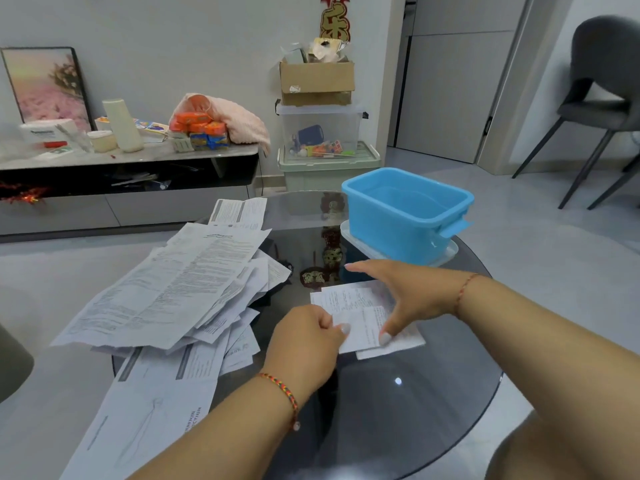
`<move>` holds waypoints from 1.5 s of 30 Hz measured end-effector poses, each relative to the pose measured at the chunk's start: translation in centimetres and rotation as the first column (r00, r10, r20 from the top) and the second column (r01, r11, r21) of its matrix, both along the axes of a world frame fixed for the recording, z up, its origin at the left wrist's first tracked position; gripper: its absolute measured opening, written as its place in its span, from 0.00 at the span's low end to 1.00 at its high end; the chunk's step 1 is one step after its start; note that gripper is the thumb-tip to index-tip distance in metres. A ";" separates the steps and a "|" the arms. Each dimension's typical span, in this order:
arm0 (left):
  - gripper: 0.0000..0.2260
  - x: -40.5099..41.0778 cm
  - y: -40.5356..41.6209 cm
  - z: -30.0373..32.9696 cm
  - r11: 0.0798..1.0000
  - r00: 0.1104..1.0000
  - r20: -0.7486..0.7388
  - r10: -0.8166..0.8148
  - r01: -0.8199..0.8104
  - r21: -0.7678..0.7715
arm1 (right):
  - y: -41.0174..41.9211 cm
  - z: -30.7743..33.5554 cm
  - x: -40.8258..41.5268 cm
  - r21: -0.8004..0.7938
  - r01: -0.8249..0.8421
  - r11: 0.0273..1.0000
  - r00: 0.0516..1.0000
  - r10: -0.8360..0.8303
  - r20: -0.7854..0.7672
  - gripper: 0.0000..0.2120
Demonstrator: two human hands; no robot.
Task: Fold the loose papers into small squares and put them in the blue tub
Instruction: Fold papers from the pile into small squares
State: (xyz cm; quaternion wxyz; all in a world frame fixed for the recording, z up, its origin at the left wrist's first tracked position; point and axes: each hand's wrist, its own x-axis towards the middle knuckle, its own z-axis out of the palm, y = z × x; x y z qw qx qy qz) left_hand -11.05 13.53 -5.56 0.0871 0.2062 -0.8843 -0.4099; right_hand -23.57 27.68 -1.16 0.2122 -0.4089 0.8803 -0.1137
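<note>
A partly folded white paper [360,318] lies on the round glass table [398,410] in front of me. My left hand [308,344] pinches its left edge between thumb and curled fingers. My right hand [405,296] rests flat over the paper's right side, fingers straight and thumb pressing its lower edge. A big pile of loose printed papers [180,285] covers the table's left part. The blue tub [405,211] stands at the table's far right, on a clear lid, and looks empty.
Beyond the table a low sideboard [131,161] carries bottles, packets and a pink cloth. Stacked storage boxes [322,147] with a cardboard box on top stand by the wall. A grey chair [602,98] is at the far right.
</note>
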 end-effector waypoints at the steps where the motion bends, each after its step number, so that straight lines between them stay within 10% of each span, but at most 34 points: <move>1: 0.13 -0.3 0.1 -0.2 0.997 1.000 0.027 0.001 0.001 -0.075 | -0.6 -0.4 -0.4 0.038 -0.020 0.999 1.000 0.020 -0.004 0.56; 4: 0.23 -1.0 0.3 -0.6 0.964 0.987 0.116 0.108 -0.076 -0.255 | -2.0 -1.2 -1.4 0.142 -0.033 0.989 0.999 0.038 -0.036 0.59; 10: 0.46 -2.6 0.2 -0.6 0.997 0.994 0.099 0.055 -0.050 -0.053 | -3.1 -1.1 -1.2 0.232 0.012 0.973 0.991 0.019 -0.132 0.38; 24: 0.29 -1.5 -0.2 0.4 0.967 0.967 -0.243 0.072 -0.008 0.256 | -2.0 0.3 2.8 -0.262 0.018 0.965 0.966 -0.085 -0.245 0.16; 33: 0.22 -1.2 -0.8 -0.4 0.948 0.969 -0.240 0.051 0.029 0.317 | -1.2 -0.8 3.0 -0.393 -0.088 0.915 0.928 -0.068 -0.366 0.29; 39: 0.29 -0.8 0.0 -0.8 0.911 0.964 -0.262 0.050 0.064 0.409 | -0.3 -3.6 2.8 -0.508 0.245 0.826 0.970 -0.209 0.128 0.38; 45: 0.32 -0.8 0.4 -0.7 0.924 0.963 -0.267 0.047 0.059 0.377 | -0.6 -3.6 3.1 -0.605 0.260 0.752 0.962 -0.149 0.229 0.34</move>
